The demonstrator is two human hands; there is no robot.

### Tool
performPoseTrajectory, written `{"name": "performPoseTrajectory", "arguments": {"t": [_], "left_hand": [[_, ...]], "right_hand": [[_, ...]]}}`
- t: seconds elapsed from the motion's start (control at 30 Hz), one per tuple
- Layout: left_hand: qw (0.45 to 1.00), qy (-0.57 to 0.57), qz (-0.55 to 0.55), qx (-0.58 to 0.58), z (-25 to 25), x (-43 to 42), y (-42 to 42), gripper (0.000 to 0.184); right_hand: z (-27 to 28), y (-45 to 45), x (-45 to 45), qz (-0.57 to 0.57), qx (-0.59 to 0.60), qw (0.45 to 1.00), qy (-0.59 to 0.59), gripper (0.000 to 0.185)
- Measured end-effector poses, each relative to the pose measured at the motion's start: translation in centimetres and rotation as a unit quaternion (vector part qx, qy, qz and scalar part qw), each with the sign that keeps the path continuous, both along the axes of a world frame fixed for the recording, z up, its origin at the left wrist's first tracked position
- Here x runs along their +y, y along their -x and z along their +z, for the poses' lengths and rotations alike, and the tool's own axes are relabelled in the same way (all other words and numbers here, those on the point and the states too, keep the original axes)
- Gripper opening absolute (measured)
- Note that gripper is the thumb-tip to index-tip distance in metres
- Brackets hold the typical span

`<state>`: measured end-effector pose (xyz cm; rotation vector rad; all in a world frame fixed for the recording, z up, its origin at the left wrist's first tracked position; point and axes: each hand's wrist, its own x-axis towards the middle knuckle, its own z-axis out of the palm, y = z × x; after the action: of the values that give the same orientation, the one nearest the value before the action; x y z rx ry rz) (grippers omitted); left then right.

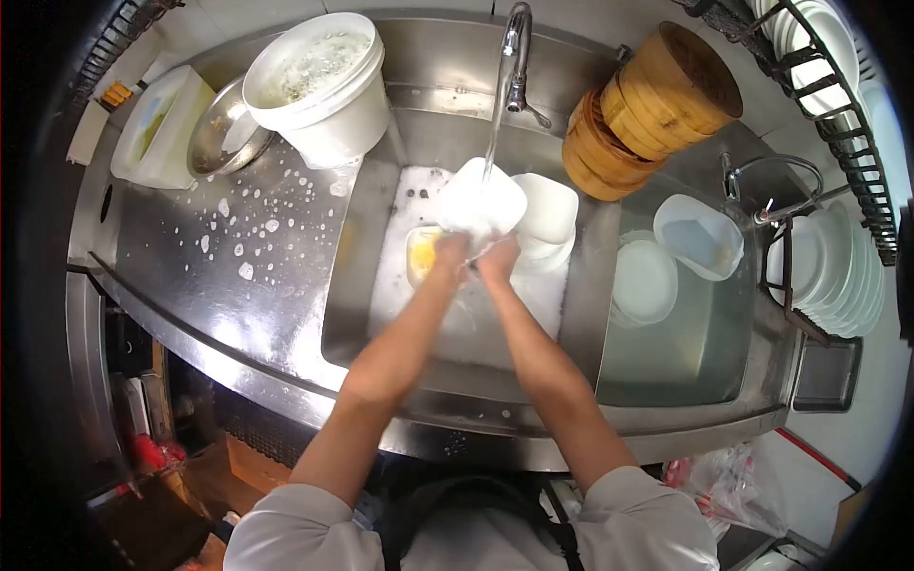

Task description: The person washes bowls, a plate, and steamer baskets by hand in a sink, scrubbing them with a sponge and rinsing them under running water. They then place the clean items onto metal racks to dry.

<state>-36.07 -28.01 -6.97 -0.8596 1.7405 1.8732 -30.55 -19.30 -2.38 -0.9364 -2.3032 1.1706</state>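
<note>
Blur and splashing hide the outlines of the left hand and right hand, so I cannot tell how tightly either is closed—one white square dish lies just beyond them under the running tap, in the foamy basin. Overlap masks most of the pale dishes beside it, at least two, and the rack plates at upper right are cut off, uncountable. Counted plainly: one white bucket, one metal bowl, two whitish vessels in the right-hand basin.
</note>
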Motion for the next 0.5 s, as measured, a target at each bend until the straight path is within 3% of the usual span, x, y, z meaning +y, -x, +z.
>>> {"name": "performPoseTrajectory", "arguments": {"t": [0.03,0.07,0.1,0.17,0.2,0.23,0.33,0.37,0.4,0.43,0.47,0.5], "left_hand": [[0.996,-0.083,-0.041,-0.01,1.9,-1.6,0.9,0.055],[0.969,-0.232,-0.085,-0.029,5.2,-3.3,1.9,0.054],[0.896,-0.429,-0.066,-0.098,10.0,-4.7,2.3,0.049],[0.864,-0.496,-0.082,-0.027,7.0,-4.3,1.9,0.045],[0.87,-0.481,-0.015,0.11,-0.1,-2.3,1.0,0.044],[0.872,-0.489,0.002,0.018,2.6,-1.4,-0.4,0.049],[0.926,-0.377,-0.037,0.004,8.6,-1.8,0.0,0.044],[0.945,-0.319,-0.075,0.013,11.5,-3.3,0.7,0.042],[0.902,-0.398,-0.151,0.073,12.2,-5.3,2.6,0.04],[0.95,-0.25,-0.122,0.143,17.1,-5.8,3.2,0.042],[0.949,-0.15,-0.106,0.254,20.7,-6.7,4.3,0.046],[0.919,-0.047,-0.158,0.358,21.3,-9.4,7.3,0.046]], "right_hand": [[-1.5,-1.0,0.4,0.018,0.0,0.999,-0.027,0.021],[-2.1,-1.5,1.6,0.032,-0.093,0.939,0.329,0.017],[-1.2,-2.5,1.5,0.054,-0.102,0.875,0.47,0.015],[2.3,-4.5,0.6,0.096,-0.111,0.684,0.715,0.012],[2.1,-3.6,0.2,0.05,-0.084,0.712,0.695,0.011],[1.3,-2.2,-0.3,0.003,-0.059,0.738,0.673,0.01],[-4.1,-0.3,0.6,-0.197,0.111,0.799,0.557,0.013],[-3.3,0.0,2.1,-0.213,0.1,0.783,0.575,0.014],[-1.9,0.4,3.9,-0.228,0.089,0.766,0.594,0.016],[-1.1,0.7,4.8,-0.28,0.1,0.748,0.594,0.015],[-0.8,1.1,5.7,-0.33,0.111,0.727,0.591,0.016],[-1.4,1.0,6.7,-0.334,0.093,0.714,0.608,0.018]]}}
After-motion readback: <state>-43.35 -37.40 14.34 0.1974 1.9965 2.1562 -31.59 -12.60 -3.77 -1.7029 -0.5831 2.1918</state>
